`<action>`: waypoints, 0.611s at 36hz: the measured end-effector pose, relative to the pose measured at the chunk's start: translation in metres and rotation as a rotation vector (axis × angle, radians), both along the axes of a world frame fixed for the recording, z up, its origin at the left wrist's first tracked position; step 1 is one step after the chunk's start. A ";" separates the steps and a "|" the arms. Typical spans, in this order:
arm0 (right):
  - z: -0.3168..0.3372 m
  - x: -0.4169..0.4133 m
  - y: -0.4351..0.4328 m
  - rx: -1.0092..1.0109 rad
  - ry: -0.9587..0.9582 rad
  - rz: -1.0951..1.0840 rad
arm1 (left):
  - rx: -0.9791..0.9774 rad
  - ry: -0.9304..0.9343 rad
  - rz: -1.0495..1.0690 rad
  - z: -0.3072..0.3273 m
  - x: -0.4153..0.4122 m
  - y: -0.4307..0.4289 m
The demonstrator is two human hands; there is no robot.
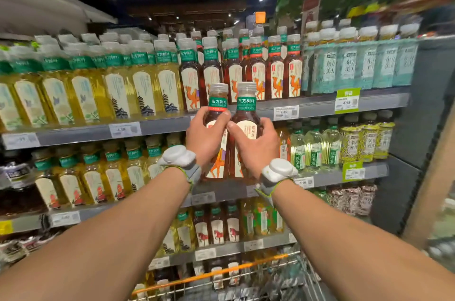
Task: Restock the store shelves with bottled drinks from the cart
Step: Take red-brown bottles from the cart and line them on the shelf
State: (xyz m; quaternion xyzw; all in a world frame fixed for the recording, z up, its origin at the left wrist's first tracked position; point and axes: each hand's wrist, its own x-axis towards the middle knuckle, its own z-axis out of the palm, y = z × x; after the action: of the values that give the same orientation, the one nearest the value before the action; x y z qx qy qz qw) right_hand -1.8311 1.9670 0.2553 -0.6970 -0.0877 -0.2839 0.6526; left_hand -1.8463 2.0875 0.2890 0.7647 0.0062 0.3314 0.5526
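Note:
Two dark tea bottles with green neck bands and cream camel labels are raised side by side in front of the shelves. My left hand (205, 134) grips the left bottle (218, 103) around its body. My right hand (253, 143) grips the right bottle (246, 101) the same way. Both bottles stand upright, touching, just below the top shelf rail (317, 106). Behind them on that shelf stands a row of matching dark camel-label bottles (275, 71). The wire cart (246, 276) with an orange handle sits at the bottom, between my forearms.
Yellow tea bottles (110, 86) fill the top shelf's left side and pale teal-wrapped bottles (357, 64) its right. Lower shelves hold more yellow, green and dark bottles. Price tags line the rails. A grey upright panel (418, 128) ends the shelving on the right.

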 end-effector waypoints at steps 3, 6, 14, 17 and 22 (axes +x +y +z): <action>0.011 0.007 -0.001 -0.012 -0.034 -0.012 | -0.010 -0.029 -0.034 0.010 0.006 0.000; 0.022 0.011 -0.002 -0.016 -0.067 -0.037 | 0.020 -0.052 -0.053 0.023 0.007 -0.002; 0.050 0.014 -0.013 -0.061 -0.100 -0.064 | 0.076 -0.114 -0.062 0.054 0.015 -0.009; 0.061 0.018 -0.021 -0.081 -0.107 -0.052 | 0.059 -0.117 -0.062 0.062 0.020 -0.013; 0.076 0.027 -0.033 -0.054 -0.136 -0.001 | 0.089 -0.147 -0.042 0.079 0.027 -0.024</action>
State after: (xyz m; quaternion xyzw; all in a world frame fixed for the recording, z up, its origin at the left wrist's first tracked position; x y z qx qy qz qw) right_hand -1.8036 1.9337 0.3318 -0.6935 -0.1389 -0.3286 0.6260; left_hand -1.8193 2.0638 0.3684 0.7623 -0.0651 0.3748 0.5237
